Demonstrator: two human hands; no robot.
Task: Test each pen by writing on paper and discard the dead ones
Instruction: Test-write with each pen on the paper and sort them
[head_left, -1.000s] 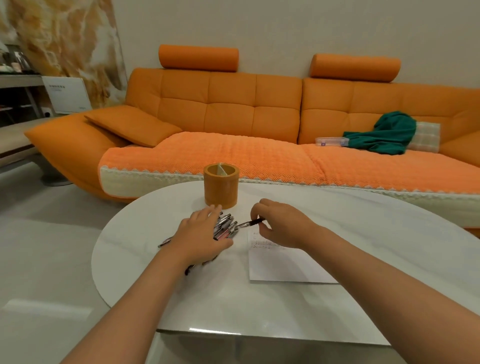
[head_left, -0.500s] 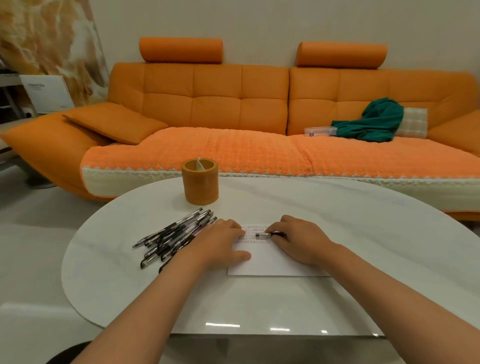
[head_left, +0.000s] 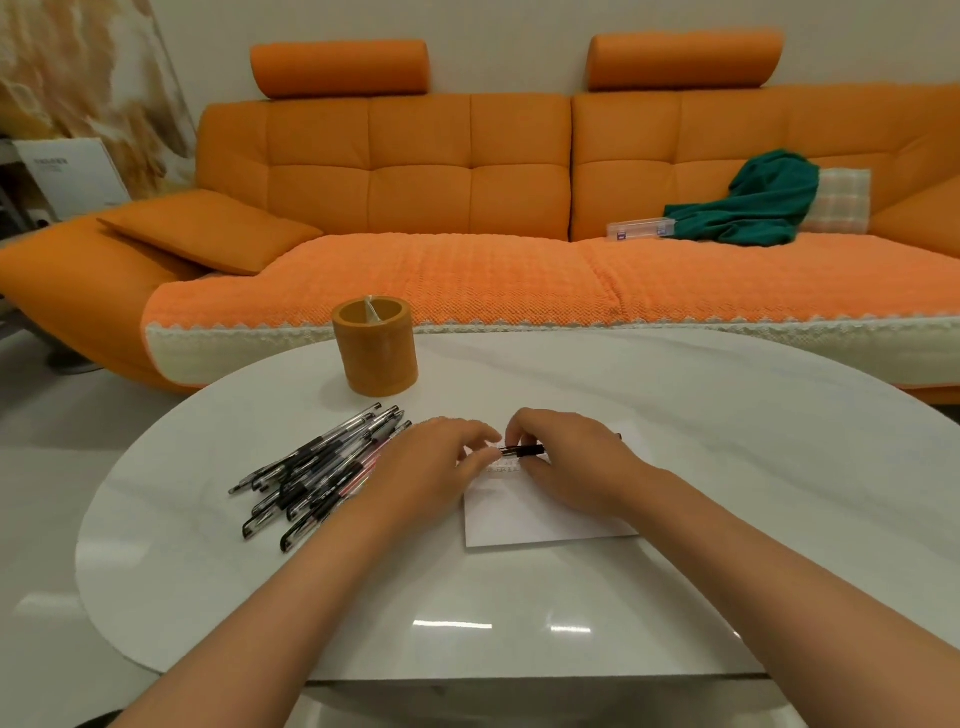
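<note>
Orange cup holder (head_left: 375, 345) at the far side of the white table (head_left: 675, 415), pile of pens (head_left: 319, 470) just left of the paper (head_left: 540, 519). Both hands meet over the paper's top edge. Right hand (head_left: 569, 457) pinches a black pen (head_left: 522, 451), lying roughly horizontal; left hand (head_left: 434, 462) fingertips closed on its left end. Hands cover part of the sheet.

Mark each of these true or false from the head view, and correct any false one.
1. The pile of pens lies left of the paper. True.
2. The orange holder lies tipped on its side. False: it stands upright.
3. Both hands meet at one pen over the paper. True.
4. The green cloth is on the table. False: it lies on the sofa.
5. The paper is blank. False: marks show near its top.
</note>
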